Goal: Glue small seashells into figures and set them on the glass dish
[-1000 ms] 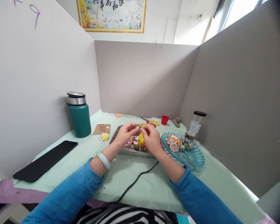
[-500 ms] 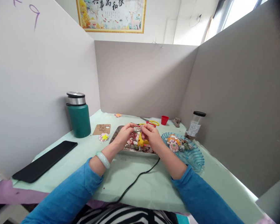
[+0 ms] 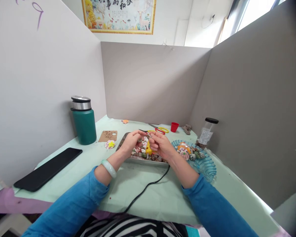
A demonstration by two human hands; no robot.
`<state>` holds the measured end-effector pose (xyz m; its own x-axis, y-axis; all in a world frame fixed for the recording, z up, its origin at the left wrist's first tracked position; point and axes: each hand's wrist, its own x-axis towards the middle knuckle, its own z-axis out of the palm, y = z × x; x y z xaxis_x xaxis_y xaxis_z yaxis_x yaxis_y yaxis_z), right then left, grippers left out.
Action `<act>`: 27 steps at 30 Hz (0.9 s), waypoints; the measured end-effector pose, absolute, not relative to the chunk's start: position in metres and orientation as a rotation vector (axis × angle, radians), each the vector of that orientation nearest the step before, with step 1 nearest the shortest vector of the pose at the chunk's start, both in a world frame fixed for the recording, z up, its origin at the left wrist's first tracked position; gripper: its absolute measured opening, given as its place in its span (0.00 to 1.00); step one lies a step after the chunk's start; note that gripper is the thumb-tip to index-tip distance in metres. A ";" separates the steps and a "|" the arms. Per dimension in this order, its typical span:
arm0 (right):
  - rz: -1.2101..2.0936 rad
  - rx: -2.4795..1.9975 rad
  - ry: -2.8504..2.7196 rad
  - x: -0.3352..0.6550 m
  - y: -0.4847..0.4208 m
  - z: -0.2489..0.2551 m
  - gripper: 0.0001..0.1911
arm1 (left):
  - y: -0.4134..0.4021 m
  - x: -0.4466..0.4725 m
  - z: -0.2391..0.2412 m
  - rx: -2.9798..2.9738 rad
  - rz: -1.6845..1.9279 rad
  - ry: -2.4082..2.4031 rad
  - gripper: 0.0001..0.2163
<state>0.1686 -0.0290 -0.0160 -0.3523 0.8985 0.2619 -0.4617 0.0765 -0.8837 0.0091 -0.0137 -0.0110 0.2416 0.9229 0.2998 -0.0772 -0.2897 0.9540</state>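
Note:
My left hand [image 3: 131, 144], with a pale bangle on its wrist, is curled over the tray. A small, pale, rounded piece [image 3: 139, 140], perhaps a shell, sits in its fingers. My right hand [image 3: 162, 145] pinches close to the left fingertips, on something too small to make out. Below both hands is a metal tray [image 3: 148, 162] full of small shells and stones. Among them lies a yellow glue gun [image 3: 148, 148], partly hidden by my right hand, and a black cord [image 3: 148, 186] runs from the tray towards me.
On the right are a blue glass plate [image 3: 209, 168] of shells and a leaning jar [image 3: 206, 133]. Scissors [image 3: 161, 129] and a red cup [image 3: 174, 127] stand behind the tray. Leftward are a green bottle [image 3: 84, 125], a black phone-like slab [image 3: 49, 169], a brown card [image 3: 108, 136] and a flower-like piece [image 3: 110, 144].
The pale piece that was between both hands has lowered into my left fingers. My right hand has turned slightly, its fingers loosened, and the fingertips still meet the left ones.

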 end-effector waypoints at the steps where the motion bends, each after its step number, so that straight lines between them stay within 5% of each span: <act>1: 1.566 -0.509 -1.217 0.169 -0.029 -0.016 0.13 | -0.015 0.009 -0.010 1.523 1.267 0.844 0.08; 8: 1.641 -0.529 -1.188 0.170 -0.031 -0.013 0.11 | -0.022 0.005 -0.005 1.764 1.283 0.823 0.15; 27: 1.708 -0.605 -1.177 0.173 -0.025 -0.013 0.15 | -0.018 0.003 -0.008 1.763 1.089 0.742 0.14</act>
